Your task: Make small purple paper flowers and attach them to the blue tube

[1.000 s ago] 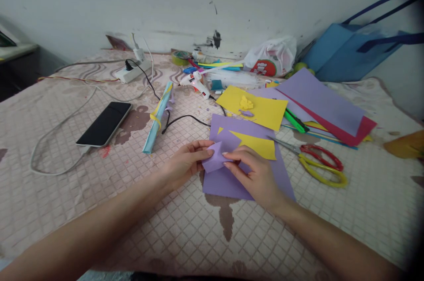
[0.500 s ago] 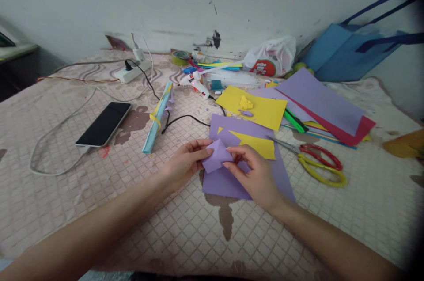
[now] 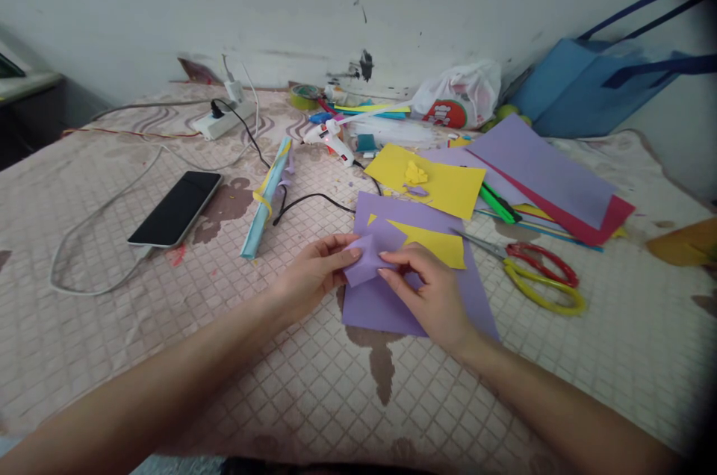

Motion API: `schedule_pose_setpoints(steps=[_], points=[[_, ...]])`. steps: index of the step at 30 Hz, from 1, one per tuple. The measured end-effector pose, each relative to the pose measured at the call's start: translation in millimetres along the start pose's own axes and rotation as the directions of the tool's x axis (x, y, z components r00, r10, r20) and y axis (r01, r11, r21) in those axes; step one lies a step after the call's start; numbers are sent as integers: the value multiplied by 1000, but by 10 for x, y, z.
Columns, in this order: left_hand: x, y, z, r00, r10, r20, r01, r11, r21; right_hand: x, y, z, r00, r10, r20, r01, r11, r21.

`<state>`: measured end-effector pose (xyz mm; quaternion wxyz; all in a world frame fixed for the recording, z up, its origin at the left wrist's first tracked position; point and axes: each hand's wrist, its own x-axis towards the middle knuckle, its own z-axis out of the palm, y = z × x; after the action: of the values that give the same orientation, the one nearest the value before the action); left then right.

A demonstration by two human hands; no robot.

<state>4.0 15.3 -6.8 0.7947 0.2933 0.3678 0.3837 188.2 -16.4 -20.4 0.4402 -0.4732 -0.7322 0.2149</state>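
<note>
Well to the left of your grip lies a phone [image 3: 176,210], a pale cable plugged into its near end. Farther back, left of the grip, sits a white power strip [image 3: 216,128] with a black plug in it. Nearer, just beyond and left of your fingers, a light-blue paper stick [image 3: 263,210] lies at a slant, a yellow strip curled around it.

Your left hand [image 3: 314,269] pinches the left side of a small folded purple paper [image 3: 364,264], thumb on top. Straight beyond it rests a white glue gun [image 3: 336,143]. The folded piece is between your two hands, above a larger purple sheet [image 3: 386,311]. Beyond the grip and a little right lies a yellow sheet [image 3: 448,187] bearing a crumpled yellow bit [image 3: 415,173].

Your right hand [image 3: 434,288] has its thumb and forefinger nearly together at the folded piece's right side; whether they clamp it, you cannot tell from here. Just beyond that hand, a cut yellow piece [image 3: 442,245] lies on the purple sheet. Right of the grip come a green cutter [image 3: 500,202], then scissors [image 3: 518,266] with red and yellow handles. Farther right and back are stacked purple and red sheets [image 3: 549,165] and a blue bag [image 3: 582,87].
</note>
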Motion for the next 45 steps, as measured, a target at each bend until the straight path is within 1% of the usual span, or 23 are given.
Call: schedule_pose_setpoints(steps=[4,7,12,15,20,23,29,33,38,41,45], points=[[-3,50,-17,992,14,123,-19,999,38,24,25,-28,994,100,-37,-99,994,41],[7,64,-33,986,41,162,-50,997,51,30,39,-48,992,125,-33,-123,991,61],[30,27,-61,991,47,125,-56,996,65,29,26,-51,997,82,-2,-82,993,88],[30,12,-60,991,49,124,-60,994,86,29,7,-47,998,59,15,-60,993,103],[17,23,-35,992,56,112,-68,993,101,22,-20,-48,996,76,50,-82,989,122],[9,34,-26,995,46,86,-57,990,127,18,-26,-48,996,71,53,-77,991,106],[0,31,-22,996,80,29,-84,979,184,14,-44,-51,998,15,59,-17,999,37],[7,17,-24,997,71,27,-74,978,193,14,-51,-52,997,-10,76,8,1000,22],[12,-3,-39,996,59,60,-68,982,174,19,-49,-65,996,-2,92,-1,1000,31],[7,-9,-38,996,58,72,-68,987,143,23,-42,-68,997,-8,83,6,1000,25],[6,-6,-29,996,56,73,-63,993,104,25,-21,-53,997,-51,55,50,999,12]])
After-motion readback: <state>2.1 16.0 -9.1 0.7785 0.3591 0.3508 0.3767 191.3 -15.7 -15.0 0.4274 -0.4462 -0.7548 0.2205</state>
